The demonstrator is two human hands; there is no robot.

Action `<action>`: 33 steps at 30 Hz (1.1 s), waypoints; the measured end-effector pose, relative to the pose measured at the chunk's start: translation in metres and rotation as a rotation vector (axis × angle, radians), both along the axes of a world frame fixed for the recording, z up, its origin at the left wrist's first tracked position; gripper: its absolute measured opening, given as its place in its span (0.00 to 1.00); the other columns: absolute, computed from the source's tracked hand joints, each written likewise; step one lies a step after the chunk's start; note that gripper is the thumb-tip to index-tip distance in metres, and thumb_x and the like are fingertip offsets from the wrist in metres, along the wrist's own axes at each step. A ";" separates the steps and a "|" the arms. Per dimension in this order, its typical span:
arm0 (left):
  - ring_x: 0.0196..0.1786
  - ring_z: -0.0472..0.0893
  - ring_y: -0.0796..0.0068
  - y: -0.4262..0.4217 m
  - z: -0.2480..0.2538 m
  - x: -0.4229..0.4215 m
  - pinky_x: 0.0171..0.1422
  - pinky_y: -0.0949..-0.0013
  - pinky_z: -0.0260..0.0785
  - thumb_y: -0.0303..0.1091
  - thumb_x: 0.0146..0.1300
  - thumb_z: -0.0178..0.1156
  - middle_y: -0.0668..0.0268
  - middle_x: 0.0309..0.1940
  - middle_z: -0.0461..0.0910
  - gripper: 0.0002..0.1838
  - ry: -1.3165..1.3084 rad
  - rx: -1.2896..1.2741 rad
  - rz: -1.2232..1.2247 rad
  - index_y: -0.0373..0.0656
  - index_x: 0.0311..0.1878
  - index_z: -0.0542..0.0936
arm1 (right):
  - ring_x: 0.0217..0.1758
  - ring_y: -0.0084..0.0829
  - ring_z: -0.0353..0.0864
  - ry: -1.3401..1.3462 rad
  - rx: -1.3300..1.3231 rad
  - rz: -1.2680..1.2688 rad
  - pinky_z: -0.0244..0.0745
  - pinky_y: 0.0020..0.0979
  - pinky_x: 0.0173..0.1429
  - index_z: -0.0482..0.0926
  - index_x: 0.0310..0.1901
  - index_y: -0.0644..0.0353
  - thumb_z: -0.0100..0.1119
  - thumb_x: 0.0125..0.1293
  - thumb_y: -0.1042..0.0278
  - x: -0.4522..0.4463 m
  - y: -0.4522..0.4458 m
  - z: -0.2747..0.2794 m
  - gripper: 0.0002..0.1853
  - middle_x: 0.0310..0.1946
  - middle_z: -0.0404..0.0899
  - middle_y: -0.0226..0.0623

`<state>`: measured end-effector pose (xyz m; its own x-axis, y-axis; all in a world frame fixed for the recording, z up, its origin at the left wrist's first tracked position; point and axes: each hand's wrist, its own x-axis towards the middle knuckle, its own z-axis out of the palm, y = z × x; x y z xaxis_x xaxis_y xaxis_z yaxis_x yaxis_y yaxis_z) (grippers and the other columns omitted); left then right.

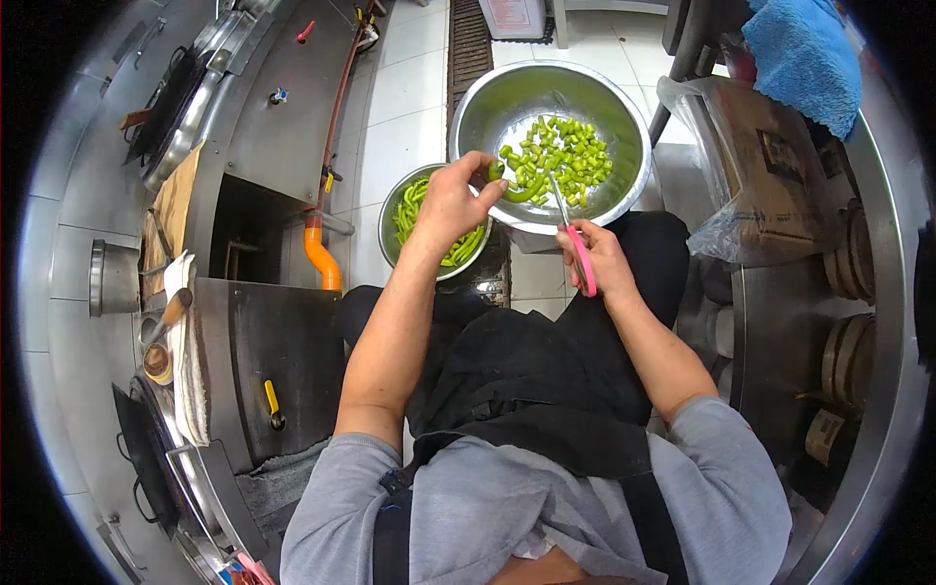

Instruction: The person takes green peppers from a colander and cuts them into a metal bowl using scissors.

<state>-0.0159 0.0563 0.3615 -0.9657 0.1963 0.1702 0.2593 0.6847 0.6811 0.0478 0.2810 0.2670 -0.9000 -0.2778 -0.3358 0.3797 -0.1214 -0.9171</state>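
My left hand [460, 200] is closed on a long green pepper [526, 191] and holds it over the left side of a large steel bowl [634, 122]. In my right hand [603, 258] is a pair of scissors with pink handles [582, 261]. The blades point up into the bowl, close to the pepper's right end; I cannot tell whether they touch it. Many cut green pepper pieces [575, 146] lie in the bottom of the bowl. Below my left wrist stands a smaller steel bowl [388, 210] with whole green peppers [466, 248] in it, partly hidden by my forearm.
A steel stove counter [283, 146] with an orange pipe [320, 255] runs along the left. On the right, a bagged cardboard box [770, 175] and a blue towel [804, 63] sit by steel shelving. A floor drain grate [469, 49] lies behind the bowls.
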 end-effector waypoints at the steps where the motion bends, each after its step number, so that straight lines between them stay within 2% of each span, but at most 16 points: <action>1: 0.36 0.84 0.65 0.000 0.000 0.000 0.43 0.65 0.75 0.33 0.53 0.67 0.56 0.31 0.83 0.16 0.029 0.024 0.022 0.36 0.45 0.79 | 0.13 0.21 0.72 -0.012 -0.026 -0.034 0.64 0.24 0.16 0.76 0.51 0.67 0.66 0.61 0.62 0.000 0.001 0.000 0.21 0.23 0.78 0.36; 3: 0.35 0.84 0.65 -0.002 -0.001 0.000 0.43 0.65 0.75 0.33 0.53 0.67 0.56 0.31 0.83 0.16 0.038 0.047 0.049 0.36 0.44 0.79 | 0.12 0.22 0.72 -0.021 -0.053 -0.065 0.63 0.24 0.14 0.75 0.51 0.66 0.65 0.62 0.63 0.000 0.001 0.000 0.20 0.24 0.79 0.37; 8: 0.35 0.84 0.66 0.001 0.000 0.002 0.42 0.67 0.75 0.32 0.54 0.67 0.57 0.31 0.83 0.16 0.048 0.086 0.089 0.36 0.45 0.79 | 0.19 0.22 0.76 0.057 -0.084 -0.005 0.71 0.24 0.23 0.75 0.52 0.66 0.66 0.61 0.65 0.005 -0.006 -0.003 0.20 0.27 0.80 0.37; 12: 0.35 0.83 0.71 0.007 -0.003 0.006 0.42 0.68 0.74 0.32 0.55 0.67 0.60 0.32 0.83 0.17 -0.083 0.143 -0.054 0.37 0.47 0.79 | 0.22 0.22 0.77 0.070 -0.054 -0.007 0.72 0.24 0.26 0.75 0.51 0.66 0.66 0.61 0.64 0.002 -0.006 -0.011 0.21 0.27 0.80 0.37; 15: 0.36 0.82 0.72 0.010 -0.007 0.006 0.43 0.69 0.74 0.31 0.55 0.67 0.61 0.34 0.83 0.17 -0.118 0.124 -0.110 0.39 0.48 0.79 | 0.21 0.21 0.76 0.099 -0.108 -0.028 0.70 0.24 0.24 0.75 0.50 0.66 0.67 0.60 0.64 0.000 -0.004 -0.013 0.20 0.24 0.79 0.35; 17: 0.36 0.83 0.71 0.011 -0.015 0.001 0.44 0.69 0.74 0.31 0.55 0.67 0.60 0.34 0.83 0.17 -0.112 0.195 -0.081 0.39 0.48 0.79 | 0.15 0.21 0.73 0.033 -0.007 -0.012 0.68 0.23 0.19 0.76 0.49 0.67 0.63 0.64 0.64 -0.001 -0.002 -0.008 0.17 0.23 0.76 0.33; 20: 0.36 0.83 0.71 0.011 -0.021 -0.004 0.44 0.69 0.75 0.31 0.55 0.67 0.60 0.34 0.83 0.17 -0.096 0.196 -0.003 0.38 0.48 0.79 | 0.11 0.21 0.70 0.020 0.017 -0.044 0.64 0.22 0.15 0.76 0.47 0.67 0.63 0.64 0.64 0.001 0.000 0.000 0.16 0.20 0.75 0.33; 24: 0.37 0.83 0.71 0.006 -0.029 -0.009 0.44 0.69 0.75 0.31 0.55 0.67 0.59 0.35 0.83 0.16 -0.059 0.163 0.040 0.38 0.47 0.79 | 0.10 0.21 0.70 -0.023 -0.027 -0.055 0.63 0.21 0.14 0.76 0.48 0.67 0.63 0.64 0.64 0.000 -0.003 -0.006 0.16 0.21 0.76 0.34; 26: 0.35 0.81 0.77 0.006 -0.032 -0.009 0.42 0.72 0.75 0.29 0.57 0.66 0.63 0.35 0.83 0.16 -0.019 0.215 0.135 0.37 0.48 0.78 | 0.14 0.21 0.73 -0.004 -0.073 -0.039 0.66 0.24 0.17 0.75 0.49 0.68 0.66 0.61 0.65 0.000 -0.004 -0.010 0.19 0.24 0.79 0.37; 29: 0.35 0.82 0.75 0.007 -0.038 -0.009 0.43 0.70 0.74 0.31 0.55 0.68 0.61 0.33 0.83 0.17 -0.077 0.308 0.190 0.38 0.47 0.78 | 0.19 0.22 0.76 0.018 -0.116 0.005 0.70 0.24 0.21 0.75 0.50 0.68 0.67 0.60 0.66 0.002 -0.008 -0.008 0.20 0.27 0.81 0.39; 33: 0.35 0.81 0.76 0.014 -0.042 0.002 0.41 0.71 0.73 0.31 0.55 0.68 0.63 0.32 0.82 0.17 -0.177 0.352 0.060 0.38 0.47 0.78 | 0.22 0.23 0.78 0.064 -0.091 -0.013 0.73 0.24 0.25 0.74 0.50 0.68 0.67 0.60 0.67 0.000 -0.009 -0.016 0.20 0.29 0.81 0.40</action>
<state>-0.0141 0.0704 0.3193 -0.9941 0.0977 0.0465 0.0829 0.4115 0.9076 0.0478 0.2719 0.2509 -0.9225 -0.2927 -0.2518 0.3188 -0.2098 -0.9243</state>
